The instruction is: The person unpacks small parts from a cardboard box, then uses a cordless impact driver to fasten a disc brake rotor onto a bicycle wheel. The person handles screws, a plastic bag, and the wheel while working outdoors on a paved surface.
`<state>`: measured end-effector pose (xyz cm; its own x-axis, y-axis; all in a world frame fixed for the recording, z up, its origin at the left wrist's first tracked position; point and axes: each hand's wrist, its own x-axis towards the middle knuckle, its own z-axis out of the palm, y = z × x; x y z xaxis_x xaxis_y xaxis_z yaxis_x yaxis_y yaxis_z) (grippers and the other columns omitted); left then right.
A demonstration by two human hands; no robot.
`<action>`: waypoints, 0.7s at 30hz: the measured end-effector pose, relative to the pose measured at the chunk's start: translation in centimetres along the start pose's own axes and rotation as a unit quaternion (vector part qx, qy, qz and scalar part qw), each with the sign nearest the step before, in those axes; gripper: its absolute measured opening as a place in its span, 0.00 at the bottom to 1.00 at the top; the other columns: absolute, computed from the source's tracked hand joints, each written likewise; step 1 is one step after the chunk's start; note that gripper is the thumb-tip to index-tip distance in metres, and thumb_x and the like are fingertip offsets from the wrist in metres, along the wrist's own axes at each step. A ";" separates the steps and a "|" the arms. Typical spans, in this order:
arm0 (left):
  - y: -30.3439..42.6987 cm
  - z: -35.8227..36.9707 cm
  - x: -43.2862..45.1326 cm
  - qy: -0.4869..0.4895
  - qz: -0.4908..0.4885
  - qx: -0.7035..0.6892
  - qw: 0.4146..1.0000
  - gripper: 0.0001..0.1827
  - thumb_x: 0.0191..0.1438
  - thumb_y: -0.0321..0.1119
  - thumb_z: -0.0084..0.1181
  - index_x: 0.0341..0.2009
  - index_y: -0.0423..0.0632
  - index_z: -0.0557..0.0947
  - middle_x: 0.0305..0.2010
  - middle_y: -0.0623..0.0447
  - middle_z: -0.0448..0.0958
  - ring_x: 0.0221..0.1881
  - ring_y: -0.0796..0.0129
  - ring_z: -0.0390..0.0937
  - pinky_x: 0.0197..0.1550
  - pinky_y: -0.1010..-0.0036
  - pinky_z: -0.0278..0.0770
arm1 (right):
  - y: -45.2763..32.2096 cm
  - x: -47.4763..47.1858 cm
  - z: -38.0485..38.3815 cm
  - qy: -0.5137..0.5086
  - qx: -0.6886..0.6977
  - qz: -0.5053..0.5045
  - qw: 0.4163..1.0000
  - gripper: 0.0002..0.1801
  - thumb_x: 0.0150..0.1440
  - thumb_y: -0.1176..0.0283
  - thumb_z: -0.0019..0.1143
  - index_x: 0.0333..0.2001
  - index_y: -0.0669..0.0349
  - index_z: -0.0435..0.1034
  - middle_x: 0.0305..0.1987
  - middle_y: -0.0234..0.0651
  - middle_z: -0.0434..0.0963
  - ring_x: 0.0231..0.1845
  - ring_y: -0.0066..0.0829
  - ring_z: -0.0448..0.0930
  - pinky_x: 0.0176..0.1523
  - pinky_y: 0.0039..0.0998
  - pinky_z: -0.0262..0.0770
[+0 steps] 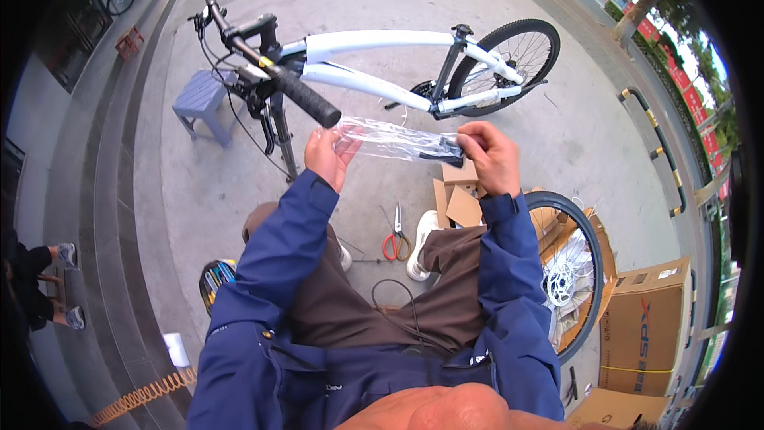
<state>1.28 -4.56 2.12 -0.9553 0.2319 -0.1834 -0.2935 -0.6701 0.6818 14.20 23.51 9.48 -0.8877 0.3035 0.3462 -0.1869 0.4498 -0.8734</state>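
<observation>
A long clear plastic bag point(388, 138) is stretched between my two hands, with dark parts point(441, 155) inside its right end. My left hand point(329, 154) pinches the bag's left end, close below the black handlebar grip point(307, 97). The right end, by the dark parts, is gripped by my right hand point(494, 158). Beyond them stands a bicycle with a white-wrapped frame point(379, 40). Its rear wheel point(507, 65) is mounted, while the front fork point(283, 137) carries no wheel.
Red-and-orange-handled scissors point(397, 239) lie between my feet. An open cardboard box point(462, 203) sits beyond my right shoe. A loose wheel with a disc rotor point(560, 283) and a large carton point(641, 322) are at right. At left are a grey plastic stool point(203, 101), a tool bag point(216, 280) and steps point(113, 191).
</observation>
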 end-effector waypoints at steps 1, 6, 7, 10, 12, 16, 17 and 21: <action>-0.2 -0.1 -0.5 0.016 -0.007 0.020 1.000 0.16 0.64 0.22 0.41 0.56 0.44 0.70 0.57 0.40 0.78 0.59 0.48 0.81 0.58 0.56 0.84 | -0.4 0.0 0.1 -0.016 -0.056 0.017 0.998 0.06 0.64 0.77 0.65 0.44 0.67 0.79 0.33 0.29 0.85 0.35 0.16 0.82 0.40 0.21 0.78; 0.0 0.0 -0.3 0.041 0.001 0.054 0.998 0.21 0.65 0.22 0.44 0.62 0.46 0.68 0.56 0.43 0.79 0.57 0.51 0.82 0.55 0.58 0.85 | -1.8 -0.3 -0.1 -0.025 -0.200 -0.042 0.979 0.07 0.64 0.77 0.65 0.45 0.67 0.79 0.33 0.33 0.86 0.36 0.18 0.84 0.41 0.22 0.79; 0.0 0.0 -0.2 0.046 -0.004 0.045 0.998 0.22 0.65 0.22 0.45 0.64 0.47 0.68 0.55 0.44 0.79 0.56 0.52 0.82 0.54 0.58 0.85 | -1.8 -0.4 -0.1 -0.021 -0.164 -0.041 0.985 0.07 0.64 0.77 0.65 0.45 0.67 0.79 0.33 0.33 0.86 0.36 0.18 0.84 0.41 0.22 0.79; 0.3 -0.4 -0.2 -0.006 -0.012 0.040 0.999 0.19 0.69 0.27 0.47 0.64 0.48 0.71 0.54 0.46 0.80 0.54 0.55 0.83 0.54 0.57 0.85 | -0.9 -0.5 0.4 -0.011 -0.031 -0.042 0.999 0.09 0.64 0.76 0.65 0.48 0.65 0.79 0.35 0.33 0.86 0.37 0.20 0.85 0.43 0.25 0.80; 0.2 -0.6 -0.2 0.004 -0.020 0.048 0.999 0.17 0.71 0.30 0.48 0.62 0.48 0.72 0.53 0.47 0.80 0.53 0.56 0.83 0.54 0.57 0.85 | 0.0 -0.2 0.7 -0.010 -0.002 0.011 1.000 0.09 0.65 0.76 0.64 0.48 0.66 0.79 0.36 0.32 0.86 0.38 0.19 0.85 0.44 0.24 0.80; -0.1 -0.8 -0.1 0.016 -0.025 0.056 0.998 0.13 0.73 0.34 0.48 0.59 0.47 0.75 0.51 0.49 0.81 0.52 0.59 0.83 0.53 0.58 0.86 | 1.7 0.3 0.4 -0.030 0.126 0.067 0.989 0.14 0.66 0.75 0.63 0.55 0.64 0.76 0.41 0.33 0.85 0.41 0.18 0.83 0.44 0.22 0.79; -0.3 -0.8 -0.1 0.016 -0.028 0.045 0.998 0.13 0.73 0.34 0.48 0.58 0.47 0.75 0.51 0.49 0.81 0.52 0.59 0.83 0.53 0.59 0.86 | 2.0 0.3 0.4 -0.018 0.157 0.063 0.985 0.15 0.66 0.75 0.63 0.56 0.64 0.76 0.41 0.33 0.85 0.41 0.19 0.83 0.44 0.22 0.78; -0.3 -0.7 0.0 0.034 -0.026 0.020 0.999 0.09 0.74 0.34 0.47 0.54 0.48 0.75 0.49 0.51 0.80 0.51 0.62 0.83 0.53 0.62 0.85 | 2.7 -0.4 0.8 -0.206 0.107 0.200 0.952 0.15 0.68 0.71 0.63 0.56 0.64 0.76 0.42 0.33 0.85 0.40 0.21 0.83 0.42 0.23 0.79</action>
<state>1.34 -4.88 1.44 -0.9393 0.2168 -0.2661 -0.3428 -0.6300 0.6969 13.66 23.92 6.66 -0.9872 0.0387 -0.1545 0.1589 0.1729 -0.9720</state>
